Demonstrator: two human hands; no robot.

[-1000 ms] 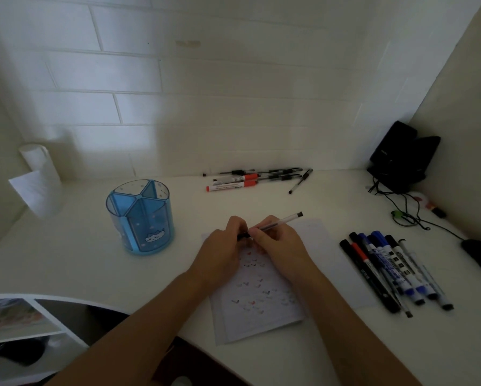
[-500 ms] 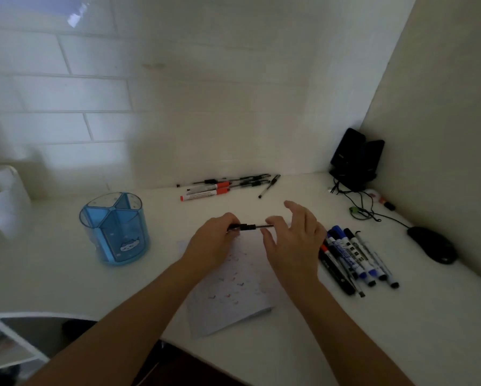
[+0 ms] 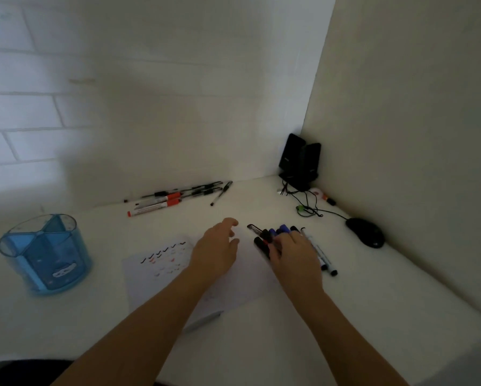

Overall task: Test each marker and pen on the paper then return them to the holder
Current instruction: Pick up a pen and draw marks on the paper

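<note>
R hand (image 3: 295,256) atop marker bunch (image 3: 281,229): round plastic barrels, black/blue caps. Fingers bent over them; grip or mere touch, can't tell. L hand (image 3: 217,247) loose, holds nothing, over flat white paper (image 3: 161,264) w/ tick marks. Slim pen (image 3: 252,227) on surface (image 3: 373,302) btwn hands. See-thru blue round holder (image 3: 45,254) far L, well apart.

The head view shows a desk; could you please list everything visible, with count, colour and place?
holder: one, translucent blue, desk left.
paper: one, white with check marks, desk centre.
pens and markers: several, black and red-capped, along back wall.
marker group: several, black and blue, right of paper.
speakers: two, black, back right corner.
mouse: one, black, far right.
cables: black, beside speakers.
left hand: open, over paper.
right hand: fingers over marker group; grip unclear.
</note>
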